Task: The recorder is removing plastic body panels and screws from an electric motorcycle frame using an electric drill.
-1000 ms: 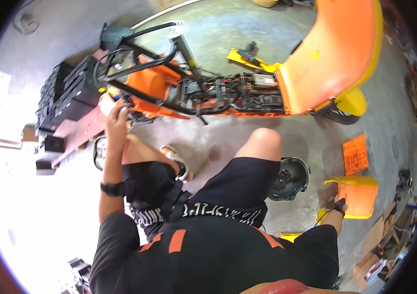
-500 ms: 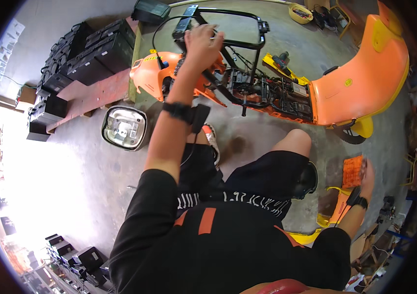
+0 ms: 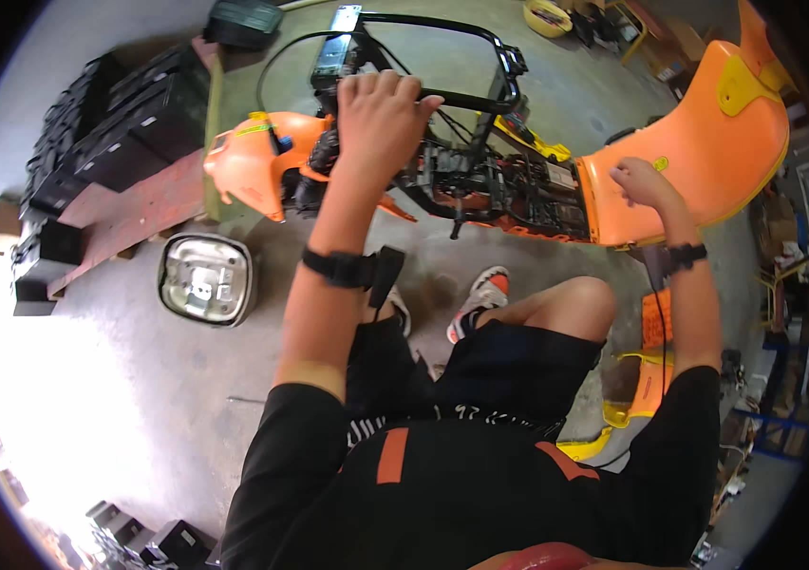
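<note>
An orange ride-on vehicle with its black tubular frame (image 3: 442, 24) and exposed wiring (image 3: 528, 185) stands in front of me. My left hand (image 3: 383, 119) is at the left side of the frame, fingers curled over a black bar and thumb out to the right. My right hand (image 3: 647, 185) is over the orange rear body panel (image 3: 708, 142), fingers curled in. Whatever it may hold is too small or hidden to make out. The orange front cover (image 3: 262, 161) lies left of the frame.
Black cases (image 3: 143, 123) line a red board (image 3: 129, 214) at left. A pale tub (image 3: 205, 280) sits on the floor. Near my right forearm are an orange basket (image 3: 653, 319) and an orange-yellow panel (image 3: 649, 388). A yellow bowl (image 3: 547, 17) stands at the back.
My right hand has left the orange basket and moved up to the rear body panel. My left hand stays by the frame, its fingers now more bent. The view has shifted right.
</note>
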### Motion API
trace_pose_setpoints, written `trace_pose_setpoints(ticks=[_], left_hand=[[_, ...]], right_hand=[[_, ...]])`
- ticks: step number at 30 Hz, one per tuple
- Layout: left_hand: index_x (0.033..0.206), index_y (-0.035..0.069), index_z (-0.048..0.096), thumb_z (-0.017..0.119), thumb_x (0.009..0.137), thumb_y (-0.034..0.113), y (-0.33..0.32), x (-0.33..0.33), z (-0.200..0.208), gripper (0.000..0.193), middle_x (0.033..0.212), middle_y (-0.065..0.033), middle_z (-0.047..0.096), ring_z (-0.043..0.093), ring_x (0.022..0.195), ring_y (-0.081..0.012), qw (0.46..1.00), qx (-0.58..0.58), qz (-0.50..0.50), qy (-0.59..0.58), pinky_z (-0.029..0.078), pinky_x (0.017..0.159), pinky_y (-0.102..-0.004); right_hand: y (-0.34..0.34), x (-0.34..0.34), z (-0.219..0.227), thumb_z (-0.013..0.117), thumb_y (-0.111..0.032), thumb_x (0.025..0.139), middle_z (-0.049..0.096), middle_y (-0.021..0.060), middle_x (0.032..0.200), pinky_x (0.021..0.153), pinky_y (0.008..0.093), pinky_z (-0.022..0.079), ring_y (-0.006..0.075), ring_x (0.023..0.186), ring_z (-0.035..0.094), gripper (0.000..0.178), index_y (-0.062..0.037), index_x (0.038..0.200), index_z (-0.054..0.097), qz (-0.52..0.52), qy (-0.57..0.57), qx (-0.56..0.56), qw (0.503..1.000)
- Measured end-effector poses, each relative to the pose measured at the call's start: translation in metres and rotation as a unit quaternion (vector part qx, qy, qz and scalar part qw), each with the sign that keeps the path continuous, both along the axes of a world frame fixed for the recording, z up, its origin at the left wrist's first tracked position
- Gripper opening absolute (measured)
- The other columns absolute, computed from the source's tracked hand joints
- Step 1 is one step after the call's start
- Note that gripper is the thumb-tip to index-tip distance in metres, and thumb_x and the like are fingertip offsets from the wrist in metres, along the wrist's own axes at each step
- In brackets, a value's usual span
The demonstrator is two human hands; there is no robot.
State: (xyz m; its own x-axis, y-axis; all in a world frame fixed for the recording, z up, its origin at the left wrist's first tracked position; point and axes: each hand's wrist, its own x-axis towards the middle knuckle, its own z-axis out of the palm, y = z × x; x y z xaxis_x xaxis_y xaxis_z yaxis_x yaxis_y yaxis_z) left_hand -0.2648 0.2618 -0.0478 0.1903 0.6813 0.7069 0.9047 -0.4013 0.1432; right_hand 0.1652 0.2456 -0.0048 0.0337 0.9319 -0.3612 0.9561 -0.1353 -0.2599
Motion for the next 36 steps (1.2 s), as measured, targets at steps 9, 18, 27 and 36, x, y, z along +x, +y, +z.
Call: trace_pose_setpoints(ticks=[9, 18, 27, 36], left_hand=[[0.061, 0.008, 0.054, 0.056, 0.091, 0.022, 0.029, 0.001, 0.02, 0.033, 0.06, -0.0067, 0.053, 0.052, 0.057, -0.0254, 0.992, -0.127, -0.014, -0.004, 0.036, 0.063, -0.0393], [0.055, 0.009, 0.045, 0.051, 0.081, 0.018, 0.052, 0.025, 0.042, 0.028, 0.054, -0.0063, 0.042, 0.043, 0.05, -0.0258, 0.96, -0.273, 0.036, 0.051, 0.033, 0.056, -0.0386], [0.054, 0.014, 0.047, 0.059, 0.072, 0.027, 0.057, 0.009, 0.043, 0.026, 0.054, 0.0014, 0.041, 0.041, 0.048, -0.0149, 0.949, -0.313, 0.009, 0.036, 0.031, 0.049, -0.0282], [0.055, 0.014, 0.055, 0.055, 0.074, 0.025, 0.051, 0.009, 0.033, 0.021, 0.052, 0.005, 0.045, 0.041, 0.046, -0.01, 0.966, -0.251, 0.056, 0.003, 0.03, 0.052, -0.026]], right_hand=[[0.208, 0.081, -0.214, 0.052, -0.028, 0.083, 0.067, 0.0235, 0.078, 0.07, 0.0446, 0.053, 0.037, 0.073, 0.067, 0.035, 0.0039, 0.085, 0.067, -0.007, -0.108, 0.009, 0.994], [0.306, 0.094, -0.394, 0.062, -0.023, 0.079, 0.06, 0.0311, 0.111, 0.09, 0.0458, 0.048, 0.0414, 0.105, 0.06, 0.046, 0.0076, 0.113, 0.056, -0.032, -0.1, -0.038, 0.994], [0.383, 0.094, -0.475, 0.061, -0.036, 0.084, 0.059, 0.028, 0.119, 0.09, 0.045, 0.048, 0.0382, 0.109, 0.06, 0.062, 0.0074, 0.126, 0.051, 0.068, 0.043, 0.06, 0.995], [0.394, 0.078, -0.49, 0.069, -0.038, 0.08, 0.057, 0.03, 0.12, 0.092, 0.0428, 0.047, 0.0382, 0.112, 0.058, 0.067, 0.0078, 0.124, 0.048, -0.047, -0.114, -0.011, 0.992]])
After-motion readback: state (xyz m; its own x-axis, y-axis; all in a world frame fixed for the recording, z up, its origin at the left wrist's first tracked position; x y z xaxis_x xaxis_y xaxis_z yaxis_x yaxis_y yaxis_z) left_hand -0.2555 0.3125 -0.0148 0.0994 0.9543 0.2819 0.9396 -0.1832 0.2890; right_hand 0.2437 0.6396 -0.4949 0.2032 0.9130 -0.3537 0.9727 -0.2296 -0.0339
